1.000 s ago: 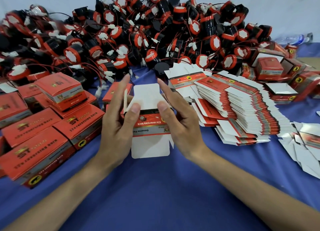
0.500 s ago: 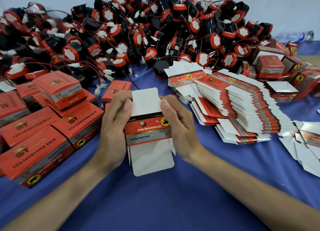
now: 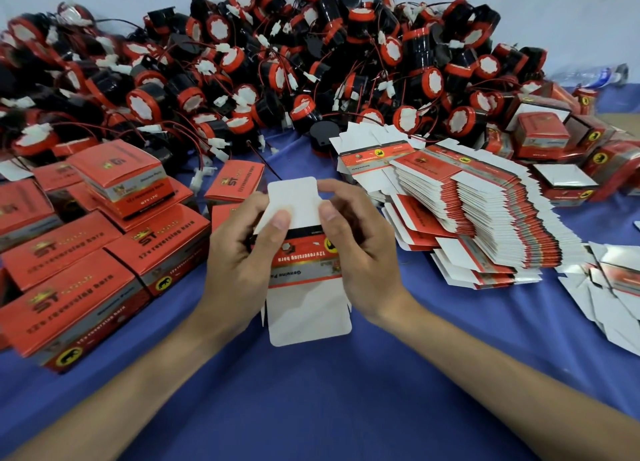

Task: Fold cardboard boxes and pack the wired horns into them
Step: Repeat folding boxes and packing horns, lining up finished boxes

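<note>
Flat box blank (image 3: 304, 270) is held b/w left hand (image 3: 239, 253) and right hand (image 3: 363, 253) over the blue surface (image 3: 311, 408), long axis pointing away from the person. Each hand pinches its own side edge, thumbs on the far white flap. Thin glossy card, red mid band, rounded flaps. Tangle of wired horns (image 3: 311, 62) beyond.

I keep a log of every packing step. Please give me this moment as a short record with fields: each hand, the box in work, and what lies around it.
left hand: grips the left side of the box blank, thumb on its upper white flap
right hand: grips the right side, thumb on the same flap
box blank: not yet closed, white flaps open at both ends
flat blanks: stacked to the right
closed boxes: grouped to the left
wired horns: piled behind
blue cloth: covers the table
</note>
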Demonstrator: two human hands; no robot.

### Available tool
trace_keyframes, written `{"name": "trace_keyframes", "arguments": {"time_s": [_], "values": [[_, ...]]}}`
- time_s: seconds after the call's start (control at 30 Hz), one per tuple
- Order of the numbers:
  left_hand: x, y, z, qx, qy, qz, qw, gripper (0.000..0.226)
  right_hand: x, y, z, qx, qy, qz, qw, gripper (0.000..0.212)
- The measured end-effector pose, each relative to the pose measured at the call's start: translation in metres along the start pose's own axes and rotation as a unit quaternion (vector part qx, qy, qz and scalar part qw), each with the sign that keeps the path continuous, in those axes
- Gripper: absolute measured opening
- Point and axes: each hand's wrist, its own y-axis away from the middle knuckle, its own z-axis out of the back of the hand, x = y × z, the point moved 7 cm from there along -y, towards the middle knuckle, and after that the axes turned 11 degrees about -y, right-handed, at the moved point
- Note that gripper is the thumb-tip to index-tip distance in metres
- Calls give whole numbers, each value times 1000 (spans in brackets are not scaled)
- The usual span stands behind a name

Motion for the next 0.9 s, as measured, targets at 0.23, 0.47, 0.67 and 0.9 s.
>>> {"name": "trace_keyframes", "arguments": {"time_s": [0.23, 0.47, 0.67, 0.9], "values": [[-14, 9, -12, 34, 80, -24, 996, 30, 27, 0, 2, -3, 94, 171, 981, 32], [-19, 8, 0, -44, -96, -126, 986, 24, 32, -1, -2, 37, 113, 203, 972, 30], [-24, 8, 13, -130, -237, -235, 934, 42, 24, -2, -16, 75, 1, 6, 997, 30], [-26, 5, 16, -128, -229, -237, 935, 71, -3, 8, -22, 99, -113, -171, 974, 42]]}}
